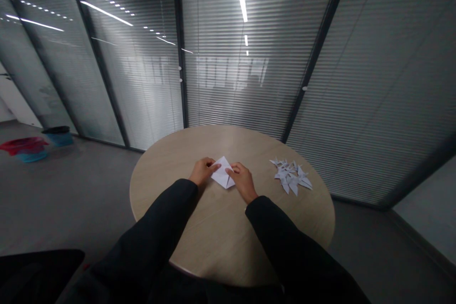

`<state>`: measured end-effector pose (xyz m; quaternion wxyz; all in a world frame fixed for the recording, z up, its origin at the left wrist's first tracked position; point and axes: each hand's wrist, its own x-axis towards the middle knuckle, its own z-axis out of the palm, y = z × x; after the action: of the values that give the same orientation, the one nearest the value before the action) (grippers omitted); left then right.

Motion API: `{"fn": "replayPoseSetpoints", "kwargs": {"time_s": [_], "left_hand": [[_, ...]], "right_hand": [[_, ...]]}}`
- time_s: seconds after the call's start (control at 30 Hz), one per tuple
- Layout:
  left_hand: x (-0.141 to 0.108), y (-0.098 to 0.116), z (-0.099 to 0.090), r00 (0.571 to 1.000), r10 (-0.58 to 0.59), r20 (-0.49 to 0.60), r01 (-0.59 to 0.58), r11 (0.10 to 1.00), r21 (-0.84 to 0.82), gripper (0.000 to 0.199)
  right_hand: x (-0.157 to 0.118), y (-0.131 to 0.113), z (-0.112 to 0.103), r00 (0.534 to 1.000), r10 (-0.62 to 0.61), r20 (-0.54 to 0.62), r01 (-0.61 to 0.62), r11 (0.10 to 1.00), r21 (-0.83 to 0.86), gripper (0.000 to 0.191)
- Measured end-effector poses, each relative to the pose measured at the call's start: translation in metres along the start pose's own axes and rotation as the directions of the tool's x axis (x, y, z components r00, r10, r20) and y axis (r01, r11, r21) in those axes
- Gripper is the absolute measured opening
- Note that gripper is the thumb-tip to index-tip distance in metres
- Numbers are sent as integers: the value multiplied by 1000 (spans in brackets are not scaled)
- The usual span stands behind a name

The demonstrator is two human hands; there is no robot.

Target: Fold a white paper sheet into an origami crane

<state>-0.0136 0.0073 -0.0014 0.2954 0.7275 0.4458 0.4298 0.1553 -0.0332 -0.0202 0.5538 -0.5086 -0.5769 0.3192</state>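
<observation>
A folded sheet of white paper [223,174], roughly diamond-shaped with a crease or slit near its lower tip, is held between my two hands over the table. My left hand [204,171] pinches its left edge, thumb on top and fingers beneath. On the right side my right hand [242,178] grips the paper the same way, its thumb pressing on the upper face. The fingertips under the paper are hidden. To the right lies a loose pile of folded white paper cranes [290,175], apart from both hands.
The round wooden table [160,161] stands close to a glass partition [228,80] with blinds. Two blue bins sit on the floor at the left, one with a red liner [24,145], the other with a black liner [57,130]. A dark shape [39,270] fills the lower left corner.
</observation>
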Motion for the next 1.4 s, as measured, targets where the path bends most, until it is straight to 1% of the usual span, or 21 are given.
{"fn": "replayPoseSetpoints", "kwargs": {"time_s": [0.07,0.17,0.3,0.47,0.57,0.67,0.83,0.97,1.07,1.2,1.33,1.4], "left_hand": [[0,0,0,1000,-8,-24,8,1000,12,36],[1,-1,0,999,14,-38,-13,999,45,34],[0,0,0,1000,26,-9,-26,997,72,35],[-2,3,2,999,32,24,-35,988,152,40],[-2,4,3,999,26,45,-32,989,143,42],[-3,4,4,998,8,63,-15,995,103,46],[-3,3,4,997,-25,72,27,999,-35,52],[-1,0,5,995,-57,81,67,988,-138,53],[1,-3,7,990,-80,115,103,970,-219,55],[2,-3,8,987,-108,122,139,950,-280,58],[1,0,9,986,-108,127,141,946,-293,66],[-1,2,9,985,-131,114,162,931,-327,66]], "right_hand": [[0,-1,-1,1000,-8,-13,8,1000,4,21],[1,-2,-2,999,-35,-29,35,999,13,20],[1,-4,-2,997,-66,-44,67,997,41,21],[0,-7,-2,996,-62,-61,62,998,-12,20],[-1,-8,-3,993,-85,-78,80,994,-68,18],[-2,-8,-3,989,-129,-72,121,987,-106,19],[-5,-10,-3,981,-188,-57,181,978,-99,18],[-7,-14,-2,970,-243,-29,237,962,-136,19],[-8,-17,-2,964,-267,-5,263,950,-166,19],[-9,-20,-3,965,-261,3,256,947,-194,19],[-8,-20,-3,966,-257,16,256,951,-175,18],[-7,-19,-3,966,-258,8,256,952,-169,17]]}}
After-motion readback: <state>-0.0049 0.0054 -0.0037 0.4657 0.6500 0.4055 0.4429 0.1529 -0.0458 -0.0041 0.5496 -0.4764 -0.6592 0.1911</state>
